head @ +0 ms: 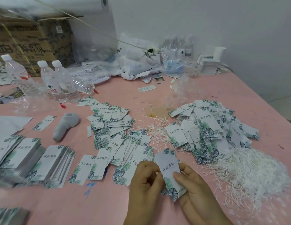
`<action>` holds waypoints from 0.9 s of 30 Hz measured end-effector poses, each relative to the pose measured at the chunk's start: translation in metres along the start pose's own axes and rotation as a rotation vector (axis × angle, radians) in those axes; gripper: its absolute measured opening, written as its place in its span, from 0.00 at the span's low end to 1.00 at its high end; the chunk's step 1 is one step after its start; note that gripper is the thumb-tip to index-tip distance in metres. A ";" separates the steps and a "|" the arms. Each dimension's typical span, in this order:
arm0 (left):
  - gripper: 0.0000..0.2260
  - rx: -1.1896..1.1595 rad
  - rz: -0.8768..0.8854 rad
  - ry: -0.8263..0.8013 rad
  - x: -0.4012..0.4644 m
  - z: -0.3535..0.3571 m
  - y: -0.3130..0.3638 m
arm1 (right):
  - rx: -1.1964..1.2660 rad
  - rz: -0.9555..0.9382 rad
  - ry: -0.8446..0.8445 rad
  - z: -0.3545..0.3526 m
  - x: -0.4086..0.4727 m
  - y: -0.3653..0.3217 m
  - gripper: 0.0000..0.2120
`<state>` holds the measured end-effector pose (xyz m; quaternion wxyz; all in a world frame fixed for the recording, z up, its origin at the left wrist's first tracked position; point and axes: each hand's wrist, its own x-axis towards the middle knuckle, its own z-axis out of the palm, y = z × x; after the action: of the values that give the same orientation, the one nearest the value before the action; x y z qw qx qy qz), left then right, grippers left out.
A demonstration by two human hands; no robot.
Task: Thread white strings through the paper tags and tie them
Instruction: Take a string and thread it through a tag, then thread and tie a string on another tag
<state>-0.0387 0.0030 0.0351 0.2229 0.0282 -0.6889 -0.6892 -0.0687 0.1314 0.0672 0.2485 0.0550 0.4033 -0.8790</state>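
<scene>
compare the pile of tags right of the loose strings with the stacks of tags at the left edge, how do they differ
The pile of tags lies jumbled, tags pointing every way; the stacks of tags are squared up and leaning in rows. The pile has white strings showing among its tags; the stacks show none. The pile sits at the right beside a heap of strings; the stacks sit far from it. Both have the same white tags with green leaf print.
</scene>
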 end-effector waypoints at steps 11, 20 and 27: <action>0.07 0.425 0.266 0.121 -0.004 0.003 0.001 | -0.260 -0.236 0.246 -0.006 -0.001 -0.044 0.13; 0.11 0.397 0.115 0.185 -0.002 0.003 0.009 | -1.152 -0.427 0.657 -0.022 0.068 -0.168 0.20; 0.19 0.366 0.050 0.368 0.002 0.003 0.002 | -1.335 -0.665 0.310 -0.011 0.028 -0.081 0.16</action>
<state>-0.0407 0.0051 0.0380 0.3524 0.1760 -0.7505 -0.5307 -0.1336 0.1733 0.1068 -0.1083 -0.1086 0.8749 -0.4593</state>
